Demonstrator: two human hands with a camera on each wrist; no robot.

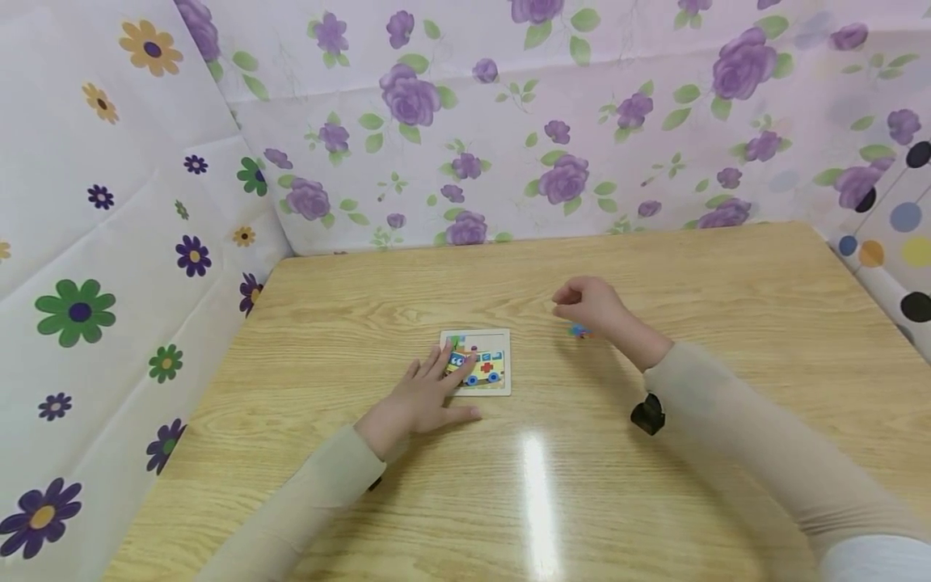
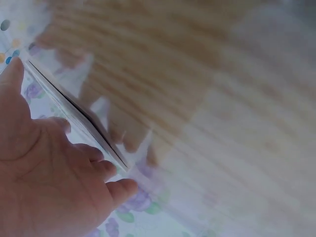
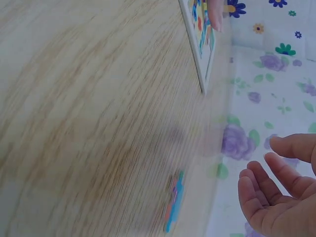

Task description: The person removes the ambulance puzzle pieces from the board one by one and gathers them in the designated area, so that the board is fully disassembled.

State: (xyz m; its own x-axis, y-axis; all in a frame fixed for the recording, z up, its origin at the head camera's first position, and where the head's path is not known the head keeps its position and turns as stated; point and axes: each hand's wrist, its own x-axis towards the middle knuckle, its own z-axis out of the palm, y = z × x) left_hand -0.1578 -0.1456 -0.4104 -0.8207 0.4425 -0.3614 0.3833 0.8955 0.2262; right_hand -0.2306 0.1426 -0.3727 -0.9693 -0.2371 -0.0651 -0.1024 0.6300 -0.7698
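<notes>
A small jigsaw puzzle in a white frame [image 1: 507, 365] lies on the table, its picture a yellow vehicle with eyes and a red cross. The upper right of the frame is bare and pale. My left hand [image 1: 418, 400] rests over the puzzle's left side with fingers spread, hiding part of the picture. Above a little blue and multicoloured puzzle piece [image 1: 579, 331], or a few together, hovers my right hand [image 1: 598, 309]. Its fingers are loosely bent, and the right wrist view shows a gap between thumb and fingertips with nothing in it.
The wooden table [image 1: 349, 323] runs back to a flowered cloth wall [image 1: 502, 145]. Another patterned cloth [image 1: 131, 267] stands along the left edge, and a dotted one [image 1: 890, 234] along the right. A dark strapped device [image 1: 648, 415] hangs at my right wrist.
</notes>
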